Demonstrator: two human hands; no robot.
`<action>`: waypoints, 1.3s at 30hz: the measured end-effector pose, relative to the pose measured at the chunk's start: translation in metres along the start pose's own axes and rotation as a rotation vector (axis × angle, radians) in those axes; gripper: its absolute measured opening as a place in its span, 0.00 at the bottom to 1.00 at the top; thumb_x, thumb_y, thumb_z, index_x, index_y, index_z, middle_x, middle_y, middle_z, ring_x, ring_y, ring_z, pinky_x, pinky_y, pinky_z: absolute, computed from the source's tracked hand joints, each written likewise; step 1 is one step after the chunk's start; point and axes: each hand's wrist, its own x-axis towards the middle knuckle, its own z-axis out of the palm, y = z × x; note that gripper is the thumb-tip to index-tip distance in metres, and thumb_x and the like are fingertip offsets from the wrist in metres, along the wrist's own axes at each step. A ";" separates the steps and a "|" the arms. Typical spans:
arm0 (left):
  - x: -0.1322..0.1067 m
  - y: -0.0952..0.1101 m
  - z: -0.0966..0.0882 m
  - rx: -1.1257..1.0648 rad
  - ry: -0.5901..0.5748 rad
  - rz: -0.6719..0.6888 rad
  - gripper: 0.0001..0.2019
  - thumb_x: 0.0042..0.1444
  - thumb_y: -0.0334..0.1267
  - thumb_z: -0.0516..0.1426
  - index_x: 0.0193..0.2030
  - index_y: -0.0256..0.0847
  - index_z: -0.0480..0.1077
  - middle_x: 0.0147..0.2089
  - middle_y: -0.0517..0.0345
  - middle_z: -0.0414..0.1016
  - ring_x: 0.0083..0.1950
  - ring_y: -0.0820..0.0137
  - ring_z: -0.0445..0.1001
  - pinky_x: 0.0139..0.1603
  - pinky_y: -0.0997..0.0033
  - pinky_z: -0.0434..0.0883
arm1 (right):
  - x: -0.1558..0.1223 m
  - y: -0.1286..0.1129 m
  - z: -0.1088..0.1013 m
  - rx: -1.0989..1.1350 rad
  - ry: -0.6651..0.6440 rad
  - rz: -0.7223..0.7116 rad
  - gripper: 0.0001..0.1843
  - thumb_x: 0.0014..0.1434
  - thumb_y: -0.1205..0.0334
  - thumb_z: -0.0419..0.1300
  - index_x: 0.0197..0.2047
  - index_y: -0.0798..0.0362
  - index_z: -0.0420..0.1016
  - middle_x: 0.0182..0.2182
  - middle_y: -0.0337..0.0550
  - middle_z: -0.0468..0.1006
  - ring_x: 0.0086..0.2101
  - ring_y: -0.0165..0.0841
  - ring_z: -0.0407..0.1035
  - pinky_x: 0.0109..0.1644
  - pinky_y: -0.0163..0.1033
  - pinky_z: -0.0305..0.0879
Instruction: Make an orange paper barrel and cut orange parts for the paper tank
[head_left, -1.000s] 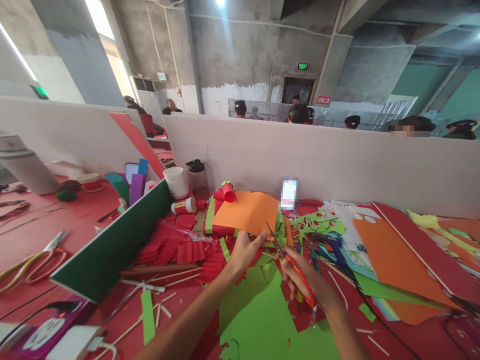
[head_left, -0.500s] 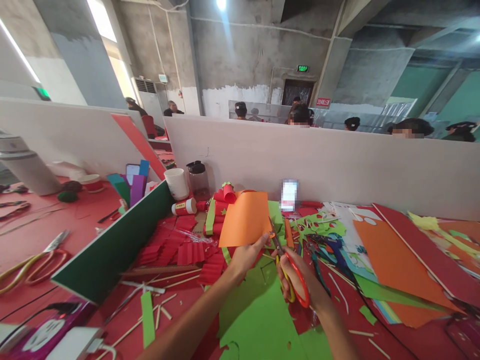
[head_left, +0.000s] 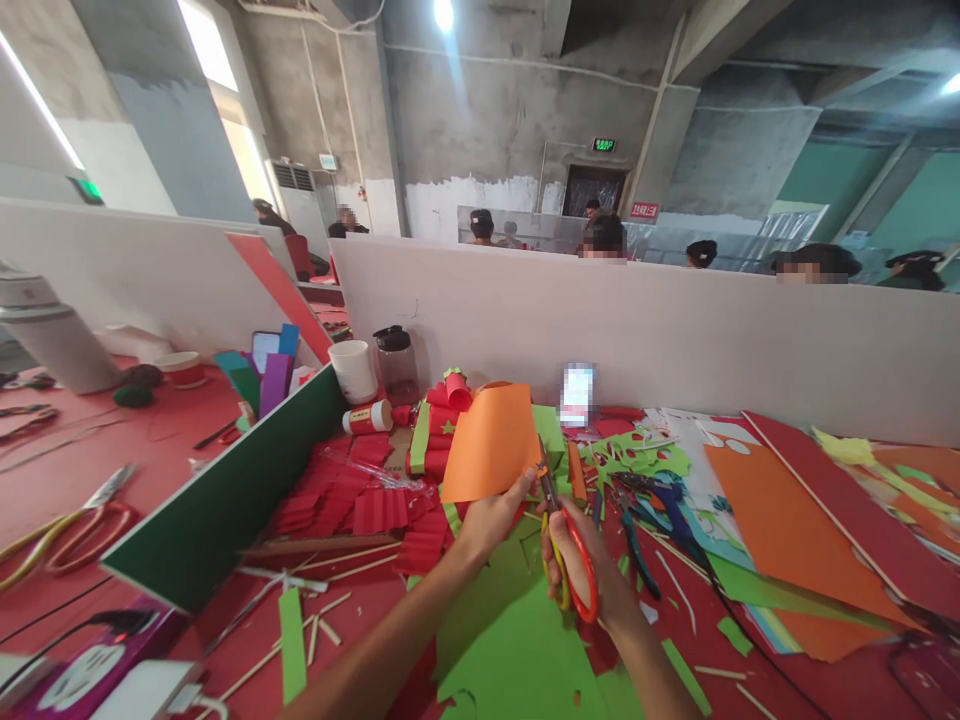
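An orange sheet of paper [head_left: 489,445], curved and lifted off the table, is pinched at its lower right corner by my left hand [head_left: 495,515]. My right hand [head_left: 581,550] grips scissors [head_left: 585,580] with one red and one yellow handle. Their blades point up and lie against the sheet's right edge, close to my left thumb. Under both hands a large green sheet [head_left: 510,630] is spread on the red table. Behind the orange sheet, red paper rolls [head_left: 431,430] with green strips are partly hidden.
Pleated red paper [head_left: 382,505] lies left of my hands, beside a dark green divider [head_left: 232,490]. A paper cup [head_left: 353,371] and a bottle [head_left: 396,362] stand at the back. Pliers [head_left: 637,540] and coloured sheets [head_left: 780,520] are at the right; a phone [head_left: 577,395] leans on the white partition.
My right hand and the scissors have shifted slightly left, and the handles look closer together. The orange sheet has tilted a little. My left hand keeps its pinch.
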 end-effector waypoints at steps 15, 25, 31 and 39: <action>-0.003 0.004 -0.003 0.047 -0.024 -0.017 0.19 0.57 0.55 0.57 0.33 0.39 0.75 0.41 0.53 0.81 0.44 0.63 0.77 0.49 0.69 0.70 | 0.003 0.004 0.008 -0.019 0.063 0.003 0.27 0.61 0.34 0.51 0.43 0.51 0.66 0.22 0.31 0.64 0.14 0.25 0.58 0.15 0.31 0.64; 0.005 0.000 -0.007 0.119 0.002 -0.019 0.20 0.55 0.56 0.56 0.28 0.39 0.73 0.34 0.53 0.79 0.40 0.61 0.77 0.47 0.66 0.70 | 0.005 0.004 -0.011 -0.041 -0.045 0.049 0.24 0.60 0.38 0.56 0.47 0.50 0.64 0.22 0.30 0.64 0.14 0.24 0.58 0.15 0.30 0.66; 0.005 0.001 -0.009 0.111 0.018 -0.030 0.19 0.53 0.56 0.58 0.32 0.39 0.75 0.37 0.52 0.80 0.41 0.61 0.77 0.47 0.66 0.70 | 0.004 0.005 -0.018 -0.056 -0.101 0.088 0.21 0.61 0.40 0.56 0.45 0.49 0.63 0.23 0.29 0.65 0.12 0.23 0.59 0.13 0.28 0.63; 0.002 0.013 -0.009 0.105 -0.010 -0.078 0.20 0.51 0.56 0.59 0.30 0.38 0.75 0.35 0.50 0.80 0.40 0.60 0.77 0.45 0.66 0.71 | 0.003 0.001 -0.024 -0.082 -0.118 0.096 0.24 0.60 0.38 0.57 0.47 0.49 0.64 0.22 0.29 0.63 0.13 0.23 0.59 0.14 0.29 0.63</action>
